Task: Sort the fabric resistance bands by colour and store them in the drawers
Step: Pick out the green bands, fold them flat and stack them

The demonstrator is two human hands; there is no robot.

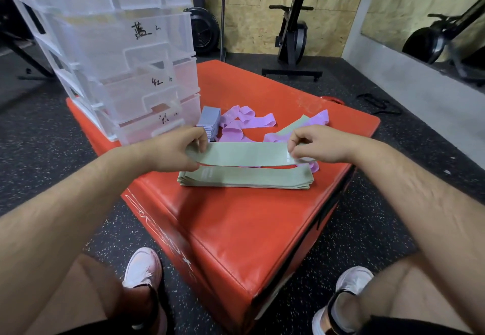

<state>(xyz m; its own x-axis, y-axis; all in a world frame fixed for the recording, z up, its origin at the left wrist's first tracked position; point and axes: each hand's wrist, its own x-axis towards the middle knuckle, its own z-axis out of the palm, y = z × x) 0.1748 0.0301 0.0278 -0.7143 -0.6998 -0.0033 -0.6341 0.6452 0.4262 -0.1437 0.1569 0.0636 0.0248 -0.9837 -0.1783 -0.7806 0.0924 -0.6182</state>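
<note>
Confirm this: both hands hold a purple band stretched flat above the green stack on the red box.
Not quite. The head view shows the band held by the left hand and right hand is pale green, not purple; it is stretched flat above the green stack on the red box.

Red padded box [236,224], stood on speckled black floor [380,203]. Chipboard wall [246,19] ran behind. Black upright exercise machine [294,37] stood against wall; black fan wheel [203,30] stood nearby. Black strap [378,103] lay on floor beside box. White shoes [143,266] rested at box's near corner.
</note>
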